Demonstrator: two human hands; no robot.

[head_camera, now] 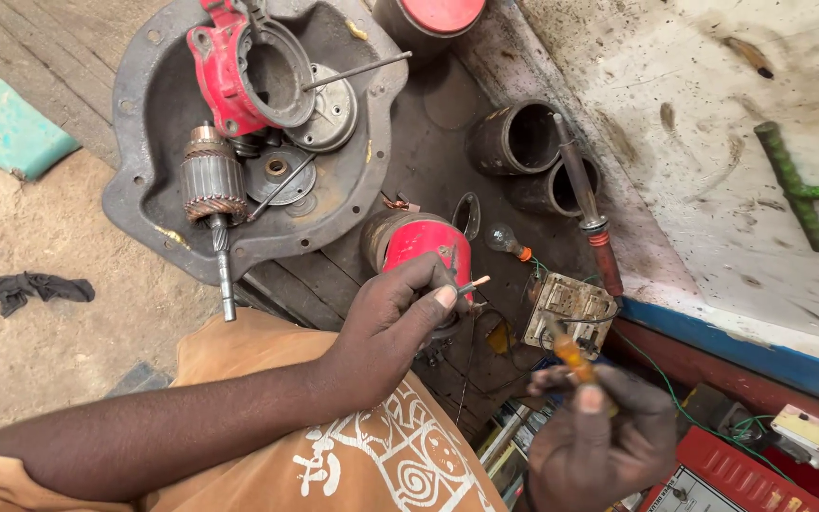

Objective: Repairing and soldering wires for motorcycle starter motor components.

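Copper wire ends [474,283], thin and stiff, stick out between the thumb and forefinger of the left hand [392,318], whose grip is pressed together on them just in front of a red motor housing [419,248] standing on the dark wooden counter [428,152]. The wire looks light and easy to bend or snap, so it is best held close to the tips. The housing itself looks heavy, rigid metal, best gripped around its round body. The right hand [599,436], blurred, closes its grip on an orange-handled tool [571,356]; its tip cannot be made out. Just behind lie a small glass bulb [504,239], fragile, and a soldering iron [588,210] leaning on two dark metal cylinders [533,156]. Farther left, a grey cast cover [158,114] holds a wound armature [212,194] and a red bracket [229,66].
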